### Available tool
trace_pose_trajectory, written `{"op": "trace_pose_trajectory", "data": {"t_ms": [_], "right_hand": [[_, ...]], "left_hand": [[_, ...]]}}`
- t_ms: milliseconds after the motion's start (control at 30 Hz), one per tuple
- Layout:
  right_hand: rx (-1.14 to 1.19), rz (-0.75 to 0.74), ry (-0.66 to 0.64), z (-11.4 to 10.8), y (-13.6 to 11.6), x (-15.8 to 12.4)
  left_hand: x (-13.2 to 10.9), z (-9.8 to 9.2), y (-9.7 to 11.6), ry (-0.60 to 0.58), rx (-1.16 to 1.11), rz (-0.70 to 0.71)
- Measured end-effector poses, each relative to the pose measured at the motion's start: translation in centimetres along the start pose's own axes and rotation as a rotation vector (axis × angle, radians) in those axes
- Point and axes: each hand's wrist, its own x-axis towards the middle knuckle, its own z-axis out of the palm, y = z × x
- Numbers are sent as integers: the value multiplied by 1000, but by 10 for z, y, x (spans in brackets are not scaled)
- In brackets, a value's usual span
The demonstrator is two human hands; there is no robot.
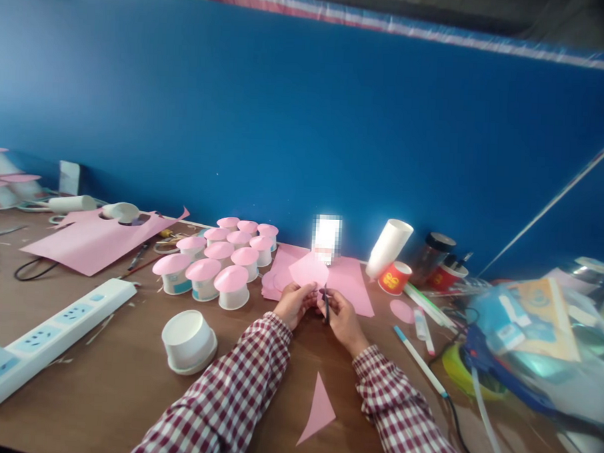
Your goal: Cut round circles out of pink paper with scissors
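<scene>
My left hand (295, 306) pinches the lower edge of a round pink paper piece (309, 269) and holds it up over the table. Close beside it, my right hand (345, 322) is closed on dark scissors (327, 306), whose blades point away from me near the paper's right edge. Behind both hands lie pink paper sheets (352, 285). A pointed pink offcut (318, 412) rests on the table between my forearms. To the left stand several small white cups topped with pink paper cones (232, 279).
A white power strip (57, 329) and an upturned white cup stack (189, 342) are at left. On the right are a leaning cup stack (390, 247), a red cup (395, 278), a marker (420, 360) and plastic bags (532, 330). A blue panel (306, 120) rises behind.
</scene>
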Motion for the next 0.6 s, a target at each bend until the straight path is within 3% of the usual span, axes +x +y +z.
{"op": "trace_pose_trajectory", "data": {"t_ms": [600], "right_hand": [[2,13,11,2,-4,-2]], "left_hand": [[0,1,0,35,-22,7]]}}
